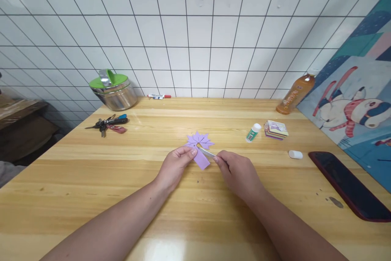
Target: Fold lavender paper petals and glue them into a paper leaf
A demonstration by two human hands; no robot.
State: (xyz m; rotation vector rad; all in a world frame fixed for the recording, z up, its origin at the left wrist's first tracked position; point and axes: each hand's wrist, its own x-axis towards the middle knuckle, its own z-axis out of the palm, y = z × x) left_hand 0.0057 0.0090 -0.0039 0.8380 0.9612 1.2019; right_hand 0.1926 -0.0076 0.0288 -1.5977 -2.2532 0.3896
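Near the middle of the table, my left hand (175,165) pinches a piece of purple paper (202,161) between thumb and fingers. The paper's far part has a jagged, leaf-like outline (198,137) with thin dark lines on it. A plain strip of it hangs toward me. My right hand (240,171) is closed around small scissors (207,152), whose silvery blades point left and touch the paper by my left thumb. Their handles are hidden in my fingers. A glue stick (253,133) stands tilted beyond my right hand.
A stack of coloured paper (276,130), a white cap (295,154) and a phone (348,185) lie right. A drink bottle (295,95) stands behind. Keys (108,123), a green-lidded metal pot (113,92) and a marker (159,96) are left, before the tiled wall (198,31).
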